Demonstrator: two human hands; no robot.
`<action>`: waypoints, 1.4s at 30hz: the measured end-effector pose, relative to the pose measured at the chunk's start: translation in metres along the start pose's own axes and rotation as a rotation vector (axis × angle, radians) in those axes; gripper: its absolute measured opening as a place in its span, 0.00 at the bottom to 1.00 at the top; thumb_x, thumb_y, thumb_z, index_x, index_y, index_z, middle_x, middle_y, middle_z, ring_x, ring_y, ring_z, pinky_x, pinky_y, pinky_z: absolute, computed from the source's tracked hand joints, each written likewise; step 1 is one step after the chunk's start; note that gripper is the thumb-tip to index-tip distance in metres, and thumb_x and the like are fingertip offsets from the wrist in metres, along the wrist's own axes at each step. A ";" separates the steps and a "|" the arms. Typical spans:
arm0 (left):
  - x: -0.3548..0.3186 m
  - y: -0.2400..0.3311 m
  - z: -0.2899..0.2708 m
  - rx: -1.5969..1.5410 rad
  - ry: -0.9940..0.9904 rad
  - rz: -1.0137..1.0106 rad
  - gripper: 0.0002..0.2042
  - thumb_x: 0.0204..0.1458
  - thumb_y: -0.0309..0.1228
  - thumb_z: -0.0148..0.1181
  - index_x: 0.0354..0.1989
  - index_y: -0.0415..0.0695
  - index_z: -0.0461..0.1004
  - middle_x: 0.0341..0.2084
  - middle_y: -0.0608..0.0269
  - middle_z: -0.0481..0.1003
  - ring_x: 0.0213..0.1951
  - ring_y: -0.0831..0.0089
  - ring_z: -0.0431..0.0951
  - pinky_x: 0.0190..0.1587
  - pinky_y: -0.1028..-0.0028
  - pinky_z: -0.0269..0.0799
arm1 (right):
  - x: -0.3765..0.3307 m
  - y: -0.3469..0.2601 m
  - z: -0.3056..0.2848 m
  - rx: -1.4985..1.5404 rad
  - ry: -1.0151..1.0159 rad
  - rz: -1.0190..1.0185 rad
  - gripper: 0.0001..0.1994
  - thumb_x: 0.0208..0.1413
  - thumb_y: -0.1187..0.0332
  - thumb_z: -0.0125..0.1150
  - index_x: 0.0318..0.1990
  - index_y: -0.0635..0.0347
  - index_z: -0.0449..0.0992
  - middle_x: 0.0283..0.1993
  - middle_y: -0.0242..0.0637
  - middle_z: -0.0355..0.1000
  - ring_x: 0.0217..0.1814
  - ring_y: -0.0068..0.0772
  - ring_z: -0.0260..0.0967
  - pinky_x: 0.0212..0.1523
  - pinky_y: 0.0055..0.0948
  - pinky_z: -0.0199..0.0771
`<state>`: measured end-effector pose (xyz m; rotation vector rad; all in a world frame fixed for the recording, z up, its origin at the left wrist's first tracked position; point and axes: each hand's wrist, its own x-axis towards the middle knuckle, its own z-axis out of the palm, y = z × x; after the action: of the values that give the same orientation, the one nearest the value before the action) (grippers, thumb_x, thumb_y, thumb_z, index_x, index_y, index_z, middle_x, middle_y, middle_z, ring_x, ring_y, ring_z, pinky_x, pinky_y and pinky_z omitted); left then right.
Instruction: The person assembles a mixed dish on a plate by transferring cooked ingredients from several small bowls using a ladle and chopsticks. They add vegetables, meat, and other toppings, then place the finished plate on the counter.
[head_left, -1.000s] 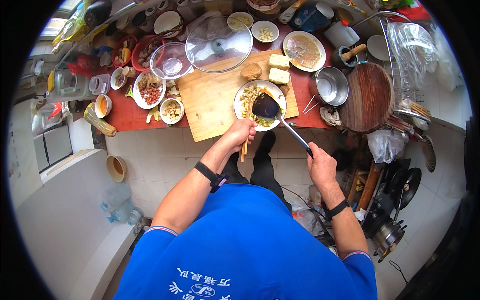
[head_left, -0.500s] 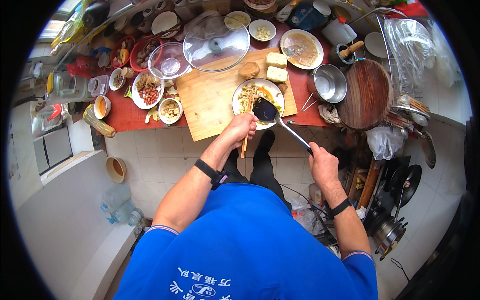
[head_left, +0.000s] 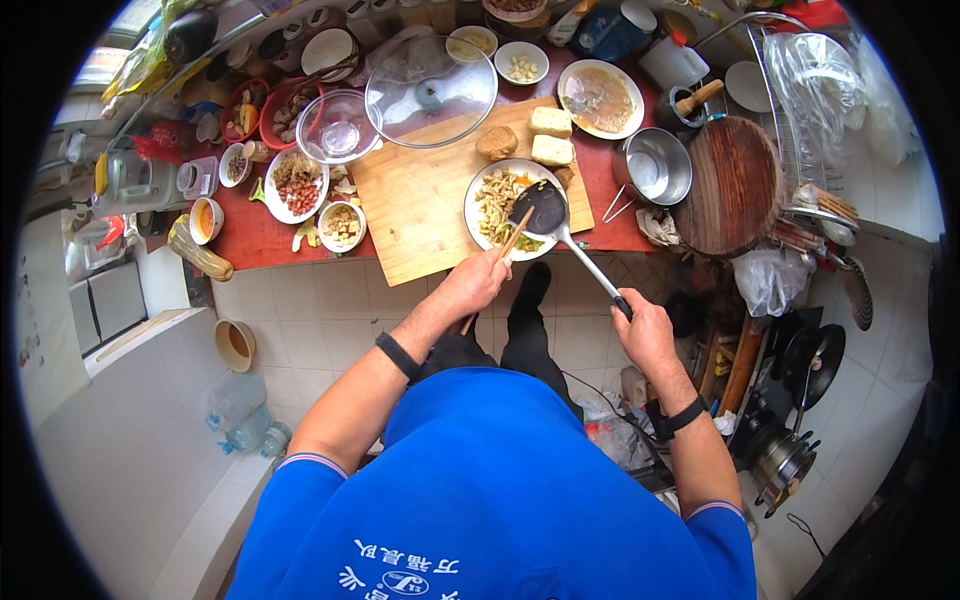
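Note:
My left hand is closed round a pair of wooden chopsticks, whose tips touch the black spatula head. The spatula's grey handle runs down to the right, its black grip end held in my right hand. Under the spatula head lies a white plate of shredded pale food with bits of green and orange. The head covers the right part of that food. Beneath the plate is a wooden cutting board. Just beyond the plate sit a brown round lump and two pale yellow blocks.
A glass lid and a clear bowl stand behind the board. Left are a plate of peanuts and a bowl of cubes. Right are a steel pot, a round wooden board and a mortar.
The spatula head has turned and shifted slightly right, uncovering more shredded food. The chopsticks now slant across to its face, and my left hand has moved a little down and left.

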<state>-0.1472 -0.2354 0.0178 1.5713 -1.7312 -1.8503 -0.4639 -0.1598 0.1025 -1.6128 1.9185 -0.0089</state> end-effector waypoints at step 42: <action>-0.021 -0.001 -0.042 0.238 0.288 0.069 0.15 0.72 0.40 0.47 0.43 0.39 0.73 0.28 0.39 0.78 0.35 0.40 0.80 0.41 0.51 0.75 | -0.031 -0.013 -0.021 -0.281 0.206 -0.251 0.22 0.57 0.74 0.65 0.60 0.47 0.79 0.36 0.40 0.69 0.42 0.48 0.71 0.43 0.46 0.72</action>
<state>-0.1063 -0.2466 0.0380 1.7353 -1.8936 -1.3463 -0.4602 -0.1432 0.1386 -2.1058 1.9207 -0.0099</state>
